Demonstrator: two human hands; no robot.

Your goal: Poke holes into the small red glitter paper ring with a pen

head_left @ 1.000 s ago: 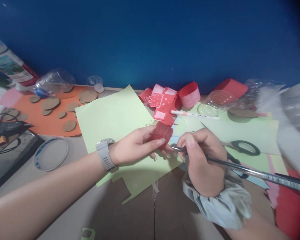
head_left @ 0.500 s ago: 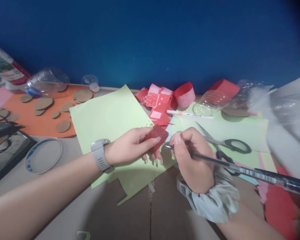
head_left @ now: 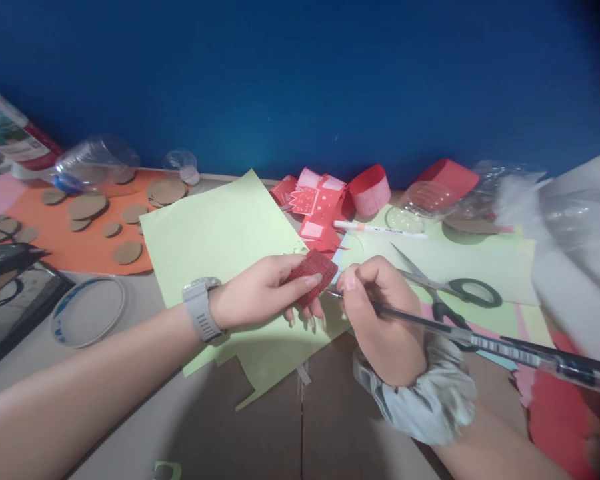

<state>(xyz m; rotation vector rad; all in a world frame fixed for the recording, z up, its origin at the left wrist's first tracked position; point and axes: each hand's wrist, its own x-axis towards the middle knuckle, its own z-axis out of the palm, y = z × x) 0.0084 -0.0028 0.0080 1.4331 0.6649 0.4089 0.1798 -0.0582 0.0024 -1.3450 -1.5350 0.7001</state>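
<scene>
A small dark red piece with a fine pattern of lines (head_left: 314, 272) is pinched between the thumb and fingers of my left hand (head_left: 263, 293), above a light green paper sheet (head_left: 205, 233). My right hand (head_left: 387, 323) is closed around a clear-barrelled pen (head_left: 430, 324); its tip is by the right edge of the red piece, and whether it touches cannot be made out. Open scissors with black handles (head_left: 447, 287) lie just behind my right hand. Beyond my hands are red and pink paper shapes (head_left: 325, 203) and a white marker (head_left: 375, 229).
At the left, cardboard discs (head_left: 87, 207) lie on orange paper (head_left: 55, 247), near a plastic bottle (head_left: 97, 163) and a round ring (head_left: 87, 313). Clear plastic pieces (head_left: 425, 200) and a red paper ring (head_left: 369, 190) stand along the blue wall (head_left: 300, 80). Red paper (head_left: 555, 407) is at the lower right.
My right hand and the pen have shifted slightly to the left, bringing the tip a little nearer the red piece. My left hand holds almost the same pose.
</scene>
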